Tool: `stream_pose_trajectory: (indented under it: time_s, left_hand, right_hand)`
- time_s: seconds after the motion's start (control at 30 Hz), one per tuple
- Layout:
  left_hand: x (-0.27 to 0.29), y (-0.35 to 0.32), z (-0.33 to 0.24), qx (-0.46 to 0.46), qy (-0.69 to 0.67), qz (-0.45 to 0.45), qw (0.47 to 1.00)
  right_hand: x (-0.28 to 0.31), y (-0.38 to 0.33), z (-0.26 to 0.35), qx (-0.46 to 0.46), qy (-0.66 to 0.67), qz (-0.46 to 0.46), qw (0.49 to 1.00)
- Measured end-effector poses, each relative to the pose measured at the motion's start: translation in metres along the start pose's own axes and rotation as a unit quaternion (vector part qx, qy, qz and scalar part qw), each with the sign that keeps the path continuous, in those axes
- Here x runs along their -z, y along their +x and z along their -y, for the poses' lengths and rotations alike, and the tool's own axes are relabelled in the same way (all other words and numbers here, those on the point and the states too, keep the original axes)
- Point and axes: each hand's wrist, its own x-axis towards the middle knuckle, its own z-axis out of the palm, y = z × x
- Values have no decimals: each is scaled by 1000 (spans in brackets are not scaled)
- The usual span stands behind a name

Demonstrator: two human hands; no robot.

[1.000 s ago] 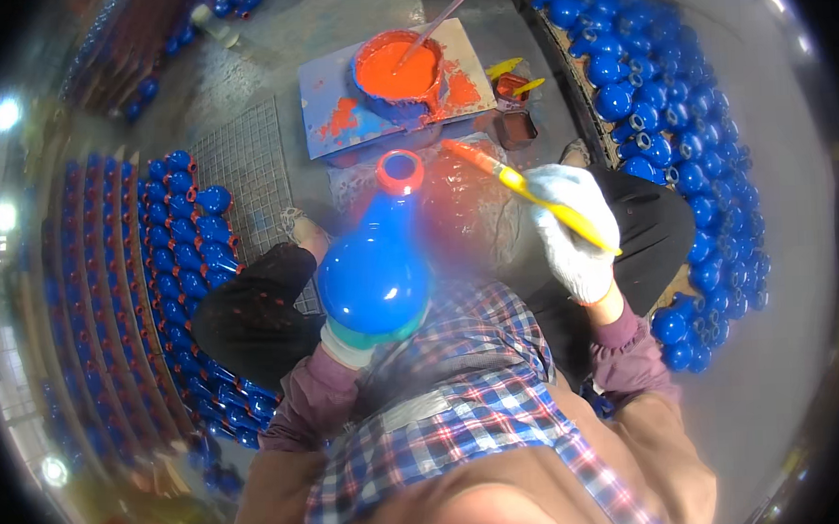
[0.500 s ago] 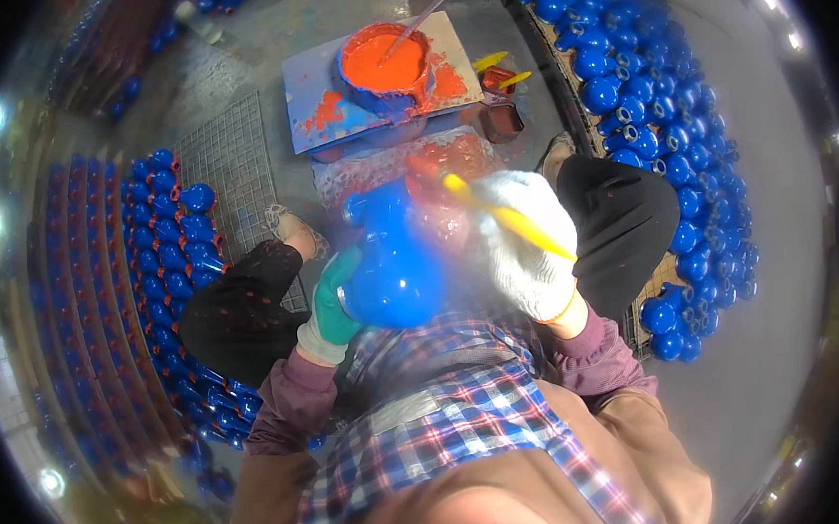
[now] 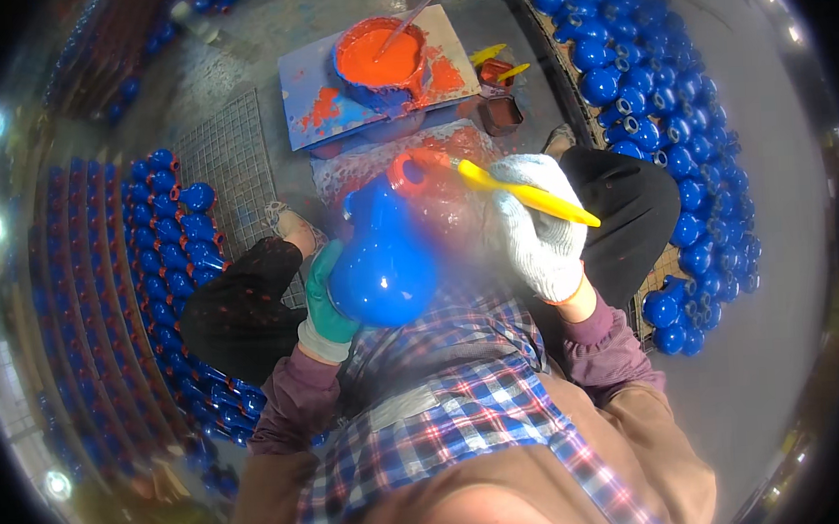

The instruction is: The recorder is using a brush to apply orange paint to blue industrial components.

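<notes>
My left hand, in a green glove, holds a glossy blue pot-bellied vase from its left underside. The vase tilts away from me and its mouth rim is orange. My right hand, in a white knit glove, grips a yellow-handled brush. The brush tip touches the orange rim. A blue bowl of orange paint with a stick in it stands on a paint-smeared board in front of my knees.
Rows of blue vases fill the floor at my left, and many more lie at my right. A wire grid lies left of the board. Two small paint pots with yellow brushes stand beside the board.
The vase has swung from upright to tilted with its mouth away from me. My left hand shifted to its left side. The brush came down onto the rim.
</notes>
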Motion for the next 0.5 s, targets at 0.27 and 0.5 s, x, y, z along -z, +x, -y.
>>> stream_pose_trajectory:
  time_s: [0.27,0.5]
  left_hand:
    - [-9,2,0,-31,27,40,998]
    - [-49,-35,-25,-127,-10,200,971]
  right_hand:
    - [2,-17,11,-69,53,-50,995]
    - [17,-5,1,-121,14,-185,975]
